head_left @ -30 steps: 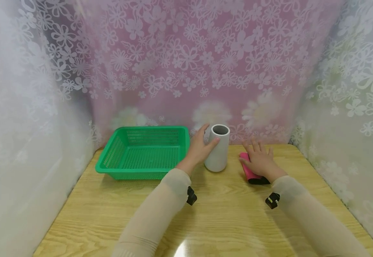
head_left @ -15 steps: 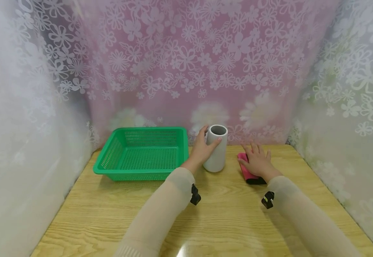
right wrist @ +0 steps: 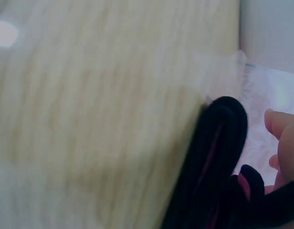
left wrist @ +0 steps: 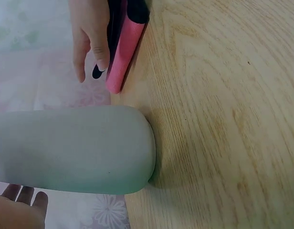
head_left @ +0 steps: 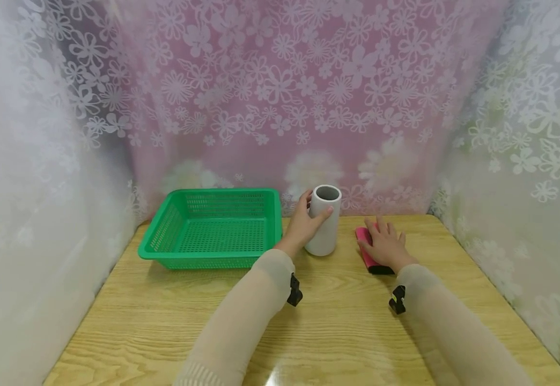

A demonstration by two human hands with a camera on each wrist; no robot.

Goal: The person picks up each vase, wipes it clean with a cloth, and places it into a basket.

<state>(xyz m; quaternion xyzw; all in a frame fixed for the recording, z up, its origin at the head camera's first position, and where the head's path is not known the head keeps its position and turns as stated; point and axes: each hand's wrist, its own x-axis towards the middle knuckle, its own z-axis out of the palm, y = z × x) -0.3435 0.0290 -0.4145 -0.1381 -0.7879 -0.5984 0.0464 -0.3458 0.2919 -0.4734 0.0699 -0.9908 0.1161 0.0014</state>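
Observation:
An upright white vase (head_left: 323, 230) with a round open mouth stands on the table. My left hand (head_left: 304, 225) holds its upper part from the left, thumb across the front and fingers toward the far side. In the left wrist view the vase (left wrist: 75, 148) covers part of that hand (left wrist: 18, 210). To its right lies a folded pink and black fabric piece (head_left: 368, 257). My right hand (head_left: 387, 245) rests on it with spread, mostly straight fingers. The right wrist view shows the fabric's dark folded edge (right wrist: 218, 138) near the hand (right wrist: 288, 148).
A green plastic basket (head_left: 212, 261) with perforated walls sits left of the vase, close to my left forearm. All of this is on a wood-grain table (head_left: 338, 332). Flowered curtains (head_left: 280, 96) hang behind and along both sides.
The head view has shifted slightly. My left hand keeps its place at the vase, and my right hand stays on the fabric piece, with its fingers slightly less stretched out.

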